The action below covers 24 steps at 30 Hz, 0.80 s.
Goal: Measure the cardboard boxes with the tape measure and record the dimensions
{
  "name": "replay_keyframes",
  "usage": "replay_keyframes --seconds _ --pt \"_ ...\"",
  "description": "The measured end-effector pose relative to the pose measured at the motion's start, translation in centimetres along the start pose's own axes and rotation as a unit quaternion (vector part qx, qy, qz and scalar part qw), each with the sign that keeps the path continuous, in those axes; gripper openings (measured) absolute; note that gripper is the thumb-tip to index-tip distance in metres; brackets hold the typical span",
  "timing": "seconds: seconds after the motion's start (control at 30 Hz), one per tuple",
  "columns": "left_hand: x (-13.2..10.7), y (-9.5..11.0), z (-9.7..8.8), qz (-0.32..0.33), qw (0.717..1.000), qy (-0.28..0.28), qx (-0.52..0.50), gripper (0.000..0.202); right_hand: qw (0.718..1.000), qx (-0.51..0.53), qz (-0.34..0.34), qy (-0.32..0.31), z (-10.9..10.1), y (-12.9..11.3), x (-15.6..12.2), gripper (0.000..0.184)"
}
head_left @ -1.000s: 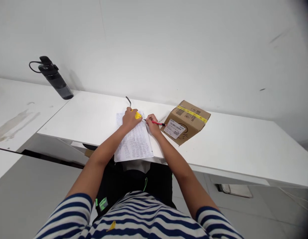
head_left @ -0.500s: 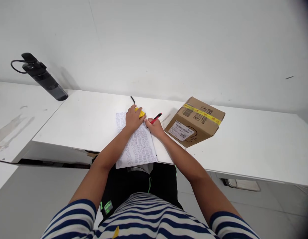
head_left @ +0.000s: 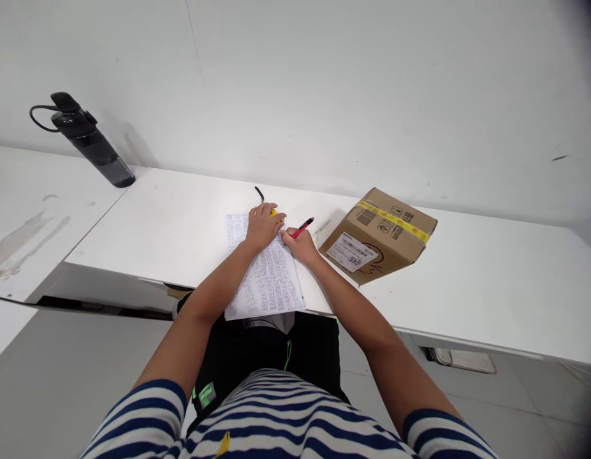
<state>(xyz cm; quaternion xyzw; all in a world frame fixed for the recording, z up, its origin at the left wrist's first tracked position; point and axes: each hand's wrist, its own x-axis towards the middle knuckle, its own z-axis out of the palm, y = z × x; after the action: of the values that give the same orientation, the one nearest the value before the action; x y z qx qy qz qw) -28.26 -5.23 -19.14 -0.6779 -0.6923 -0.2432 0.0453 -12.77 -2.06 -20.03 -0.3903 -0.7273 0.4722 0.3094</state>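
Note:
A sheet of paper (head_left: 273, 284) covered in dense rows of small marks lies on the white table, its near edge sticking out past the table's edge. My left hand (head_left: 262, 227) is curled over a small yellow object (head_left: 275, 212) at the paper's top; most of that object is hidden, so its kind does not show. Just behind it a short black strip (head_left: 259, 194) pokes out. Pinched in my right hand (head_left: 298, 244) is a red pen (head_left: 302, 227) with a black end, tilted up to the right. Its tip, down by the paper's right edge, is covered by my fingers.
To the right of my right hand stands a taped cardboard box (head_left: 391, 245) with a white label. A black bottle (head_left: 99, 150) with a carry loop is at the back left, by the wall. The white table (head_left: 477, 280) extends further right.
My left hand has shifted slightly to the right and now covers more of the yellow object. The pen stays in my right hand. The whole view has tilted slightly.

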Motion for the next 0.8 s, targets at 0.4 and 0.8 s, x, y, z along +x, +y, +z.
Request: replay_keyframes --seconds 0.4,0.8 --pt "0.3 0.0 -0.1 0.005 0.999 -0.026 -0.018 0.026 1.0 -0.013 -0.014 0.002 -0.1 0.1 -0.1 0.043" --pt "0.3 -1.2 0.5 0.03 0.998 0.013 -0.049 0.029 0.997 -0.042 -0.047 0.045 0.0 1.1 0.1 0.045"
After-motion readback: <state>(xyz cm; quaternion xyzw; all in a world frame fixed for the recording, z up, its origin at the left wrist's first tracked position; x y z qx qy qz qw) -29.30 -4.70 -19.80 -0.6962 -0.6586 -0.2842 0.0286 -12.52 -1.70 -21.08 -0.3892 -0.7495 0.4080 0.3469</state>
